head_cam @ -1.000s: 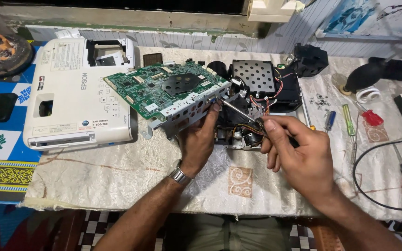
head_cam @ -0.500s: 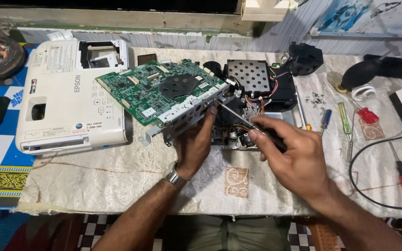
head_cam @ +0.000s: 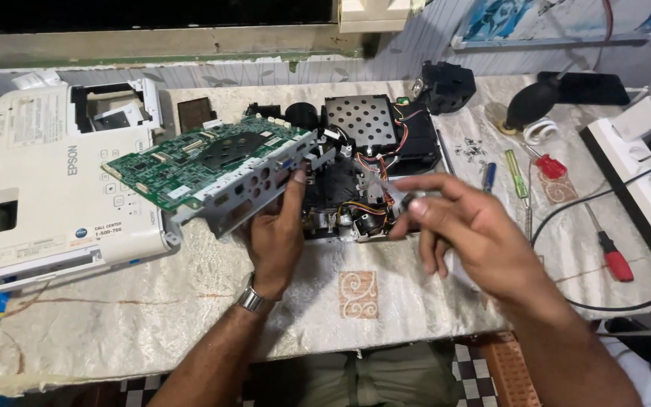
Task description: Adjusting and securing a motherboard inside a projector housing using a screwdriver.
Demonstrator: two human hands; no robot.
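While my left hand point(head_cam: 274, 240) props the green circuit board point(head_cam: 205, 160) up on its metal bracket point(head_cam: 254, 197), tilted clear of the opened projector chassis point(head_cam: 356, 188), my right hand point(head_cam: 470, 234) hangs just off the chassis at its 3 o'clock edge. Left fingers are curled against the bracket's underside, thumb up along its face. Right fingers are pinched around a slim screwdriver point(head_cam: 386, 188), blurred here, its tip pointing toward 10 o'clock into the wiring; I cannot tell whether the tip touches anything. The board sits between the white projector cover point(head_cam: 47, 188) at 9 o'clock and the perforated metal shield point(head_cam: 362, 120) at 1 o'clock. Loose screwdrivers point(head_cam: 544, 162) lie well apart at 3 o'clock, by a white power strip point(head_cam: 642, 166). By my reading, the board is being freed from the chassis; the next move calls for steady support and a careful, well-aimed tip among the cables.
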